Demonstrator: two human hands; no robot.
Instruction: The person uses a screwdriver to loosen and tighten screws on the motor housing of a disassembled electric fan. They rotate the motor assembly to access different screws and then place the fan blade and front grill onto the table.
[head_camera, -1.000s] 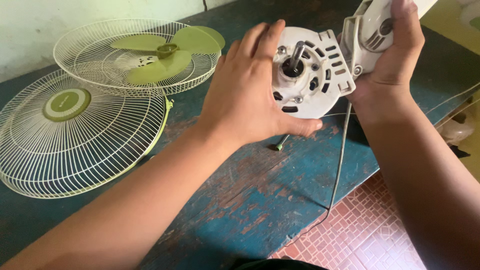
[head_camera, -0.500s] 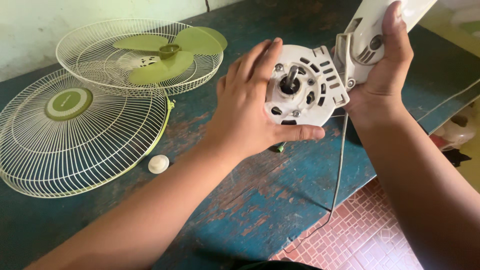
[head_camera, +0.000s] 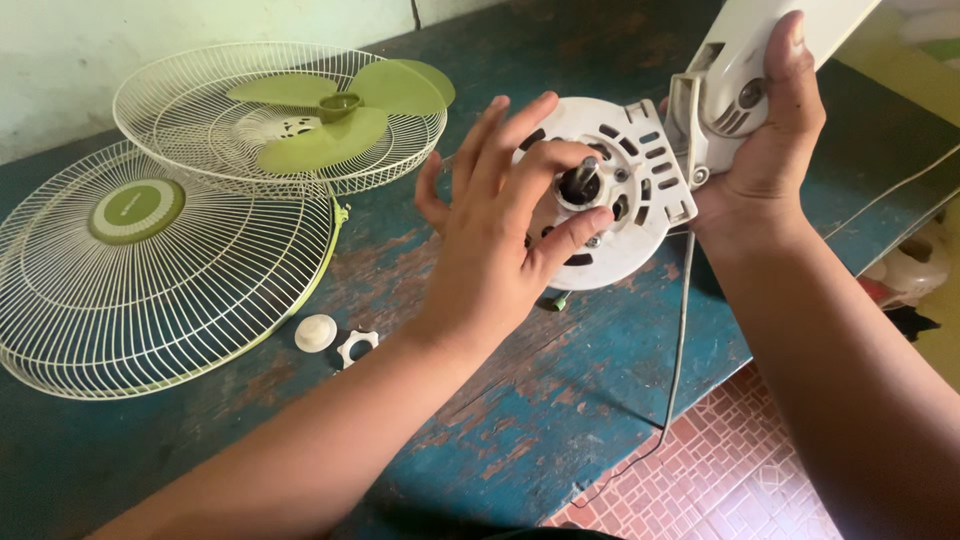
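Left hand (head_camera: 500, 235) fingers spread on white fan motor (head_camera: 620, 195), right hand (head_camera: 765, 150) clamped around fan neck (head_camera: 745, 60)

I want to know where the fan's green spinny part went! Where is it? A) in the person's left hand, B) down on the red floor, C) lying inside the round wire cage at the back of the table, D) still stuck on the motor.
C: the green blade lies inside the rear wire guard on the table, well away from the motor that both hands are on.
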